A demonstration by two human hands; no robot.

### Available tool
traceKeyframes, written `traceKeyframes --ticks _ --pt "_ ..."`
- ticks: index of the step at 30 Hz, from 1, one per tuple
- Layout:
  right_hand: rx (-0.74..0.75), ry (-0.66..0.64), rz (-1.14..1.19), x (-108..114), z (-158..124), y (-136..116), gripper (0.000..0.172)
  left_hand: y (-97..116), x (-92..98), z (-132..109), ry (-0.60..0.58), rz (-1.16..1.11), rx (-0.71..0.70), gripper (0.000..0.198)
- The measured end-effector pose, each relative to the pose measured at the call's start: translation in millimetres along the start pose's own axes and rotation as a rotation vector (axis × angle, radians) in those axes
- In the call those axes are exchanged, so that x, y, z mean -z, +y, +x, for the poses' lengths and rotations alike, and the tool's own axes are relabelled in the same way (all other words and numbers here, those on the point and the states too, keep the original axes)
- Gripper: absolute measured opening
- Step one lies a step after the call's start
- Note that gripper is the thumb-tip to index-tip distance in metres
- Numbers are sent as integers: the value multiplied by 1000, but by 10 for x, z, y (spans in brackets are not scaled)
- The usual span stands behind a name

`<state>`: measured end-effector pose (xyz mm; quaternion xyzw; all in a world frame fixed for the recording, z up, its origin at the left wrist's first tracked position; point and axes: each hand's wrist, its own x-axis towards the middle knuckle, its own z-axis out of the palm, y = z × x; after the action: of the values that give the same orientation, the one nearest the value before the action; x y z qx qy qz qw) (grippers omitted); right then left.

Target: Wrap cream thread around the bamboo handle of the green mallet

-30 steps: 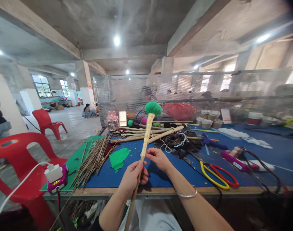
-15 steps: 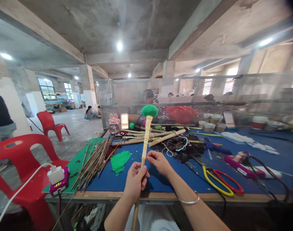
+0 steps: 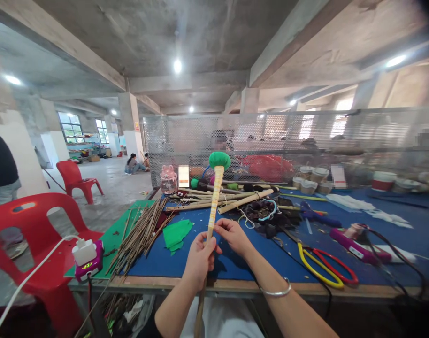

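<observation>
Your left hand (image 3: 200, 258) sits low in the centre of the frame, its forearm rising from the bottom edge. It is closed in a fist around a long wooden stick (image 3: 215, 199), wound in pale yellow striped tape and capped with a round green felt head. The thumb lies up along the shaft. The stick stands nearly upright in front of you, leaning a little to the right. Its bare lower end runs down past your fist and out of the bottom of the frame.

Your right hand (image 3: 233, 236) comes in from the lower right with a thin silver bangle (image 3: 278, 293) on the wrist. Its fingertips are pinched on the stick just above your left fist, at the lower end of the taped part, with the back of the hand turned up.

Both hands hover over the near edge of the blue-covered counter (image 3: 158, 259). A bundle of thin brown twigs (image 3: 140, 234) and a scrap of green felt (image 3: 177, 233) lie to the left. A pair of yellow-and-red-handled scissors (image 3: 325, 266) lies to the right, with a pink glue gun (image 3: 355, 246) beyond it. At lower left stands a red plastic chair (image 3: 38, 249).
</observation>
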<state>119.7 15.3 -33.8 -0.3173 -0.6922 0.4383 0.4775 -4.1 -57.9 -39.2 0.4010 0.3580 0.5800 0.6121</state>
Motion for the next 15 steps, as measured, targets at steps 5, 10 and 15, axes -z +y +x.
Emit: traceKeyframes --ticks 5,10,15 --pt "-3 13 37 -8 -16 -41 30 -20 24 9 -24 -35 -25 38" --pt "14 6 35 -23 -7 -25 30 -45 82 28 -20 -55 -27 36" --pt "16 -27 32 -25 0 20 27 -67 86 36 -7 -70 -8 41"
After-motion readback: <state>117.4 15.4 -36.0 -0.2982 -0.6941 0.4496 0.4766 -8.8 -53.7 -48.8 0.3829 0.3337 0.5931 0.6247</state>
